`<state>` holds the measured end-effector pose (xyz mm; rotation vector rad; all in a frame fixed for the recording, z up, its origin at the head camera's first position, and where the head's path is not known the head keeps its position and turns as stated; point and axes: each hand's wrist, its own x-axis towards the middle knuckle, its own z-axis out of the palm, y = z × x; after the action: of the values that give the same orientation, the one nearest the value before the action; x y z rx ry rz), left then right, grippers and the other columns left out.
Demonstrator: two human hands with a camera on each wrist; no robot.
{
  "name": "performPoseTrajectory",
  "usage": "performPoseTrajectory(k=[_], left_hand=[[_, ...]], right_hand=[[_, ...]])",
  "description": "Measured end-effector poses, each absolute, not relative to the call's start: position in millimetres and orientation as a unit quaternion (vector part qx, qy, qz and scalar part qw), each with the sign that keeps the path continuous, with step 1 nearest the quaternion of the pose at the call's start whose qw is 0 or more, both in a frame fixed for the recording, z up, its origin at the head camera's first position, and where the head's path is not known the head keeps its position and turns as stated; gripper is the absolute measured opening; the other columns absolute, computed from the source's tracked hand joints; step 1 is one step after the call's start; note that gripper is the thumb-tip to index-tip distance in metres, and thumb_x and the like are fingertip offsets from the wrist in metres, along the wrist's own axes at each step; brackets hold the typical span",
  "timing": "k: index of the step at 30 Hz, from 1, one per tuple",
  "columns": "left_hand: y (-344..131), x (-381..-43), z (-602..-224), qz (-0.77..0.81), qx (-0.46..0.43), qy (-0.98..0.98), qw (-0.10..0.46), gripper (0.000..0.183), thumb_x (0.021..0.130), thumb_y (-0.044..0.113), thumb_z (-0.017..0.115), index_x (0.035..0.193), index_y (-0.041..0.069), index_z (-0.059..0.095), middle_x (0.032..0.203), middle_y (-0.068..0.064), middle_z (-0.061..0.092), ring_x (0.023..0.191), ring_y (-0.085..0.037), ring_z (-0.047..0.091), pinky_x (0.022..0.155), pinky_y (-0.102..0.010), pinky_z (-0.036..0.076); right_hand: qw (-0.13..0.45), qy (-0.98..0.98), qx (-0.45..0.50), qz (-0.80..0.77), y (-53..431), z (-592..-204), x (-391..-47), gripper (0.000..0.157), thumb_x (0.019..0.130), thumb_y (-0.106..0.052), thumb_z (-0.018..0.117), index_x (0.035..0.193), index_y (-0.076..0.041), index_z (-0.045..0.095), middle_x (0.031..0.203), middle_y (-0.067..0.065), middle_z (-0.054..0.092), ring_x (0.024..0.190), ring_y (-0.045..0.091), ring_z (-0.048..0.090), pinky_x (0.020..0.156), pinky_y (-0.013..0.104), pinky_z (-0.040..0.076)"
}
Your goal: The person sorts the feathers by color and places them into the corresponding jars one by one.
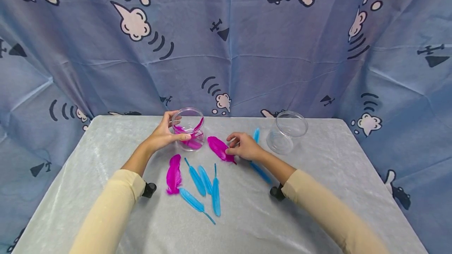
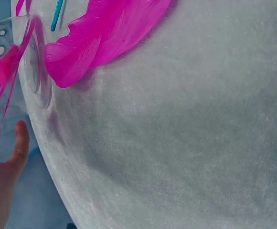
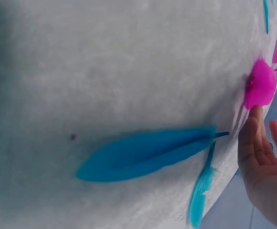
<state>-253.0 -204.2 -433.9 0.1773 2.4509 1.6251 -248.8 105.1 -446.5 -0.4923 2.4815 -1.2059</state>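
Observation:
My left hand [image 1: 167,132] grips a clear round jar [image 1: 192,109] at its left side, the thumb across its front. Magenta feathers [image 1: 193,143] lie inside the jar. My right hand [image 1: 247,147] is at a loose magenta feather [image 1: 217,147] to the right of that jar. Its thumb meets the feather, while the other fingers stand apart from the thumb. In the right wrist view, a fingertip [image 3: 255,110] reaches the feather's lower end. Another magenta feather [image 1: 173,174] rests on the table in front of the jar, large in the left wrist view.
A second clear jar [image 1: 296,132] stands at the back right. Several blue feathers [image 1: 216,197] lie in the middle, and blue feathers [image 1: 261,173] also lie beneath and beside the right forearm. A pale cloth covers the table [image 1: 318,207]; a patterned blue curtain [image 1: 247,50] hangs behind.

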Motion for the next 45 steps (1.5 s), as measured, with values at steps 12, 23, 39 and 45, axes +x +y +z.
performPoseTrajectory(k=[12, 23, 39, 45], left_hand=[[-205.1, -252.1, -435.9, 0.550, 0.057, 0.828, 0.096, 0.096, 0.081, 0.026, 0.084, 0.151, 0.016, 0.019, 0.157, -0.014, 0.031, 0.145, -0.035, 0.028, 0.113, -0.062, 0.027], [-205.9, -250.4, -435.7, 0.548, 0.058, 0.829, 0.096, 0.097, 0.081, 0.028, 0.084, 0.151, 0.016, 0.018, 0.157, -0.017, 0.030, 0.145, -0.036, 0.028, 0.112, -0.064, 0.026], [-204.7, -251.7, -435.8, 0.551, 0.061, 0.827, 0.096, 0.099, 0.080, 0.030, 0.085, 0.152, 0.015, 0.018, 0.157, -0.017, 0.031, 0.145, -0.036, 0.027, 0.113, -0.064, 0.026], [-204.4, -251.7, -435.3, 0.552, 0.061, 0.826, 0.096, 0.099, 0.079, 0.029, 0.085, 0.151, 0.015, 0.018, 0.157, -0.017, 0.031, 0.145, -0.036, 0.027, 0.113, -0.063, 0.027]], right_hand=[[0.146, 0.896, -0.172, -0.384, 102.6, -460.8, -242.7, 0.048, 0.076, -0.007, 0.085, 0.118, 0.000, 0.062, 0.096, 0.011, 0.066, 0.071, 0.016, 0.057, 0.061, 0.025, 0.049], [0.118, 0.906, -0.183, -0.363, 100.0, -467.1, -240.7, 0.049, 0.076, -0.003, 0.084, 0.120, -0.004, 0.063, 0.095, 0.006, 0.063, 0.074, 0.015, 0.053, 0.066, 0.027, 0.045], [0.130, 0.897, -0.176, -0.384, 99.9, -466.5, -240.8, 0.040, 0.081, -0.002, 0.079, 0.118, -0.002, 0.064, 0.086, 0.006, 0.061, 0.064, 0.012, 0.053, 0.059, 0.024, 0.045], [0.118, 0.892, -0.184, -0.396, 100.5, -466.7, -240.7, 0.027, 0.086, 0.003, 0.071, 0.113, 0.001, 0.066, 0.081, 0.006, 0.061, 0.067, 0.014, 0.053, 0.061, 0.025, 0.046]])
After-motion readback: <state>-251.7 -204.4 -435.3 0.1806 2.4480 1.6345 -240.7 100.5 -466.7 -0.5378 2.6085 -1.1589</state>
